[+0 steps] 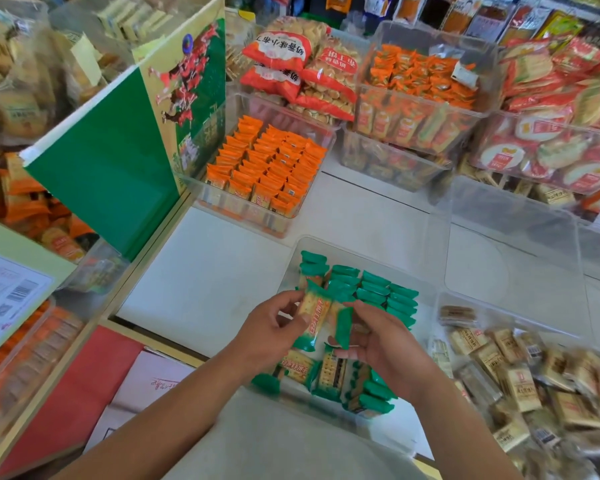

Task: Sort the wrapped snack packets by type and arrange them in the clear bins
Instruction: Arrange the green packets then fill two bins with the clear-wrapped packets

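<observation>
A white counter (205, 271) is spreading across the middle of the view, and a tall green carton (111, 174) is standing on its left edge. Just beside the carton, a clear bin (243, 218) is holding upright rows of orange packets (271, 164). Nearer the person, a second clear bin (361, 252) is sitting on the counter; green-ended packets (378, 289) are standing in neat rows along its far side, while a few loose ones (329, 372) are lying flat and jumbled at its near side. To the right, a bin of brown packets (534, 375) is touching it. Above this second bin, the left hand (267, 330) is pinching one green-ended packet (314, 317) between thumb and fingers, and the right hand (385, 341) is curling its fingers round another packet (342, 325), the two packets touching side by side.
</observation>
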The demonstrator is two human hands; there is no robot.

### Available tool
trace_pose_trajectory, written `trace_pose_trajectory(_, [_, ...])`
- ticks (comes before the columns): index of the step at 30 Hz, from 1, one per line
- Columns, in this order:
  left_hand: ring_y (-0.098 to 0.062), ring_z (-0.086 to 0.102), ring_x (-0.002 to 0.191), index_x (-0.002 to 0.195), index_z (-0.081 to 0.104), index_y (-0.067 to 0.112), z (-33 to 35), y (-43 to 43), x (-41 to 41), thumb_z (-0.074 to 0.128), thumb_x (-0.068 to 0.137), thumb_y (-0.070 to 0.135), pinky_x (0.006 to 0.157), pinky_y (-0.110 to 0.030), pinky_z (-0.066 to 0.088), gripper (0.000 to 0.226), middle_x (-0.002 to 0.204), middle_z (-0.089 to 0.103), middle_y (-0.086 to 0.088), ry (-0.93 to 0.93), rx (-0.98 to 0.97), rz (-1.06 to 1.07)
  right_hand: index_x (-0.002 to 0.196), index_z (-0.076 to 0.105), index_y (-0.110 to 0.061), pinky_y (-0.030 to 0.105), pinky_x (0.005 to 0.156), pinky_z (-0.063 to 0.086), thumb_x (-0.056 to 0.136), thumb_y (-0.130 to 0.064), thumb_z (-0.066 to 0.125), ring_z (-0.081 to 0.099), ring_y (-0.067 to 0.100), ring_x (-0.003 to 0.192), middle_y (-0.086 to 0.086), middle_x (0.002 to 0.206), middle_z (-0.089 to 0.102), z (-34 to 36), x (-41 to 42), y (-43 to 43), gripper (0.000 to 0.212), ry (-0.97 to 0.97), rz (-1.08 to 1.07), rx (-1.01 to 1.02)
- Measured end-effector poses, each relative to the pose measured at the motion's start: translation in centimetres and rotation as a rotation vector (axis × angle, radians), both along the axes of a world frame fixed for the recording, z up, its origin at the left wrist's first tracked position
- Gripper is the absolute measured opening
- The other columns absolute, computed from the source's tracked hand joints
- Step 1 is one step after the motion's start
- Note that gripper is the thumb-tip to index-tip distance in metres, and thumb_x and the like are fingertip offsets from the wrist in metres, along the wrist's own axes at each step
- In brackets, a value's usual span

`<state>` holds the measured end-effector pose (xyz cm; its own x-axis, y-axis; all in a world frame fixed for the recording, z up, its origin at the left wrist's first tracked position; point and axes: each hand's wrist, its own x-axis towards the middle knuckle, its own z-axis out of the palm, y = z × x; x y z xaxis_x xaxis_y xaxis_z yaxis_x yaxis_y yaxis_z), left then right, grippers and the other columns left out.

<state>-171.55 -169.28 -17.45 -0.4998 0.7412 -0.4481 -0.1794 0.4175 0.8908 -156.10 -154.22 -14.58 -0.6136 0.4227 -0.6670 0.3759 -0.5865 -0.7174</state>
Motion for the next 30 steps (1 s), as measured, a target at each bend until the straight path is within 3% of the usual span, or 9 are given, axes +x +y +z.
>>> trace_pose_trajectory(4, [-0.006, 0.069, 0.094, 0.134, 0.062, 0.039, 0.3, 0.6, 0.5, 0.07, 0.098, 0.022, 0.082, -0.028, 0.062, 0.041, 0.103, 0.07, 0.011, 0.06, 0.04, -0.061, 0.121, 0.068, -0.016, 0.039, 0.088, 0.06, 0.093, -0.012, 0.072, 0.072, 0.026, 0.104, 0.004, 0.114, 0.075, -0.4, 0.2, -0.2, 0.029, -0.019, 0.175, 0.212])
trace_pose_trajectory(6, [-0.004, 0.068, 0.097, 0.14, 0.059, 0.035, 0.3, 0.7, 0.3, 0.072, 0.093, 0.01, 0.083, -0.024, 0.06, 0.055, 0.107, 0.07, 0.01, 0.086, 0.042, -0.073, 0.115, 0.07, -0.013, 0.033, 0.083, 0.06, 0.094, 0.0, 0.066, 0.072, 0.026, 0.1, 0.007, 0.109, 0.076, -0.6, 0.2, 0.0, 0.025, -0.068, 0.109, 0.28])
trace_pose_trajectory(8, [-0.004, 0.066, 0.096, 0.136, 0.058, 0.041, 0.4, 0.5, -0.4, 0.074, 0.087, 0.003, 0.077, -0.021, 0.058, 0.064, 0.106, 0.068, 0.008, 0.133, 0.027, -0.072, 0.112, 0.072, -0.011, 0.035, 0.082, 0.06, 0.096, 0.006, 0.059, 0.072, 0.033, 0.096, 0.014, 0.105, 0.076, -0.9, 0.5, 0.6, 0.026, -0.094, 0.014, 0.276])
trace_pose_trajectory(11, [0.0, 0.063, 0.093, 0.12, 0.055, 0.047, 0.7, 0.0, -1.6, 0.076, 0.083, 0.006, 0.071, -0.018, 0.056, 0.059, 0.103, 0.065, 0.014, 0.28, -0.044, -0.148, 0.118, 0.068, -0.019, 0.036, 0.078, 0.061, 0.097, -0.004, 0.062, 0.074, 0.029, 0.087, 0.006, 0.098, 0.077, -0.8, 1.0, 1.5, 0.026, -0.168, -0.003, 0.409])
trace_pose_trajectory(15, [0.008, 0.06, 0.101, 0.119, 0.059, 0.041, 1.6, 0.6, -2.0, 0.078, 0.086, 0.017, 0.081, -0.008, 0.045, 0.045, 0.105, 0.065, 0.025, 0.407, -0.059, -0.311, 0.111, 0.067, -0.031, 0.024, 0.075, 0.054, 0.089, -0.024, 0.078, 0.068, 0.015, 0.084, -0.002, 0.089, 0.07, -0.6, 1.0, 2.5, 0.026, -0.254, 0.074, 0.653])
trace_pose_trajectory(17, [0.011, 0.059, 0.103, 0.12, 0.061, 0.04, 1.8, 1.2, -1.8, 0.077, 0.089, 0.015, 0.083, -0.005, 0.046, 0.043, 0.107, 0.065, 0.026, 0.352, -0.023, -0.317, 0.108, 0.07, -0.029, 0.029, 0.08, 0.059, 0.086, -0.025, 0.081, 0.07, 0.014, 0.084, -0.003, 0.088, 0.073, -0.4, 0.4, 2.4, 0.025, -0.205, 0.14, 0.619])
trace_pose_trajectory(20, [0.012, 0.06, 0.105, 0.122, 0.061, 0.038, 1.5, 1.9, -2.0, 0.079, 0.088, 0.013, 0.086, -0.01, 0.052, 0.046, 0.113, 0.066, 0.024, 0.306, 0.001, -0.261, 0.11, 0.073, -0.026, 0.042, 0.084, 0.061, 0.089, -0.025, 0.08, 0.073, 0.019, 0.089, 0.0, 0.095, 0.077, -0.2, -0.5, 1.8, 0.023, -0.124, 0.256, 0.546])
trace_pose_trajectory(25, [0.005, 0.062, 0.112, 0.126, 0.062, 0.035, 0.9, 1.9, -2.5, 0.077, 0.091, 0.014, 0.092, -0.017, 0.054, 0.044, 0.122, 0.066, 0.022, 0.279, 0.003, -0.244, 0.111, 0.071, -0.031, 0.05, 0.091, 0.058, 0.094, -0.027, 0.071, 0.071, 0.025, 0.097, 0.002, 0.102, 0.075, -0.3, -1.3, 1.5, 0.017, -0.1, 0.298, 0.552])
trace_pose_trajectory(30, [0.006, 0.063, 0.109, 0.128, 0.063, 0.033, 0.7, 2.0, -2.7, 0.076, 0.092, 0.012, 0.088, -0.018, 0.057, 0.043, 0.119, 0.067, 0.022, 0.215, 0.003, -0.199, 0.121, 0.062, -0.049, 0.03, 0.084, 0.055, 0.102, -0.031, 0.06, 0.069, 0.015, 0.101, -0.011, 0.105, 0.07, -0.1, -1.9, 1.1, 0.026, -0.04, 0.312, 0.416])
